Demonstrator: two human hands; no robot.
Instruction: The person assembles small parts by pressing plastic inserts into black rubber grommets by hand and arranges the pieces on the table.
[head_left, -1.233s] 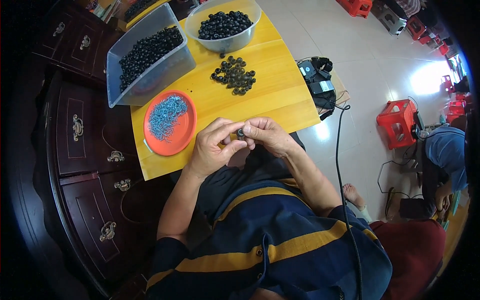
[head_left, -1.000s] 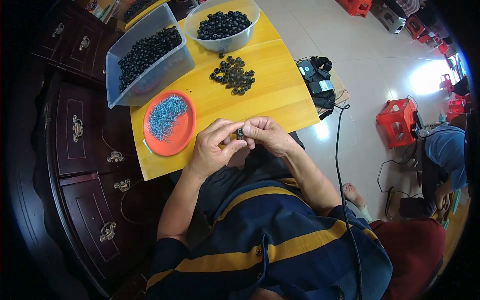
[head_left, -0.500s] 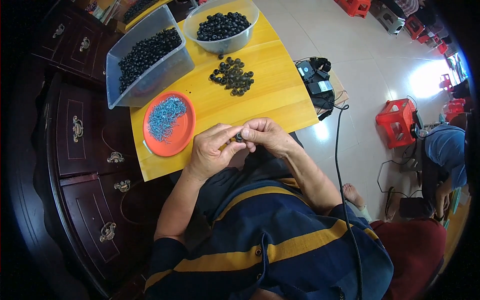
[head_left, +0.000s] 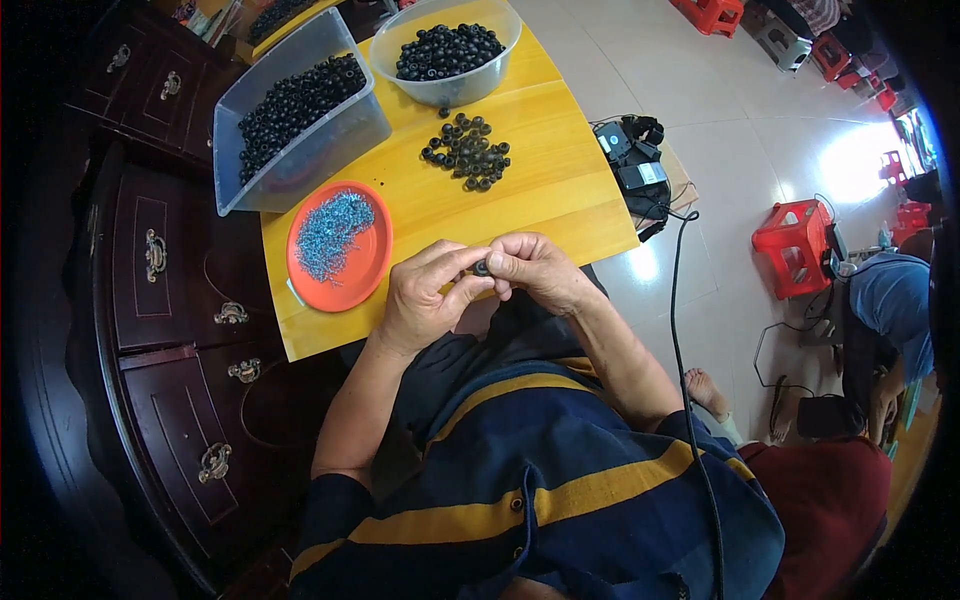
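Between my two hands is a small black round part (head_left: 481,268) with a hole in its middle. My left hand (head_left: 422,292) pinches it from the left with thumb and forefinger. From the other side, the closed fingers of my right hand (head_left: 538,274) also grip it. Both hands meet just off the near edge of the yellow table (head_left: 430,215), above my lap. Left of them lies an orange-red plate (head_left: 375,255) with a heap of tiny blue, silvery pieces (head_left: 333,232). Farther back, a loose cluster of black round parts (head_left: 468,152) rests on the tabletop.
A rectangular clear bin (head_left: 300,165) and a round clear tub (head_left: 450,92), both holding many black parts, stand at the back. Dark drawers (head_left: 155,260) flank the left. A black cable (head_left: 676,330) hangs at right, near black devices (head_left: 637,165). Red stools (head_left: 793,245) and other people (head_left: 885,310) are beyond.
My hands stay together in nearly the same place. The black part between my fingertips has turned slightly. The things on the table have not moved.
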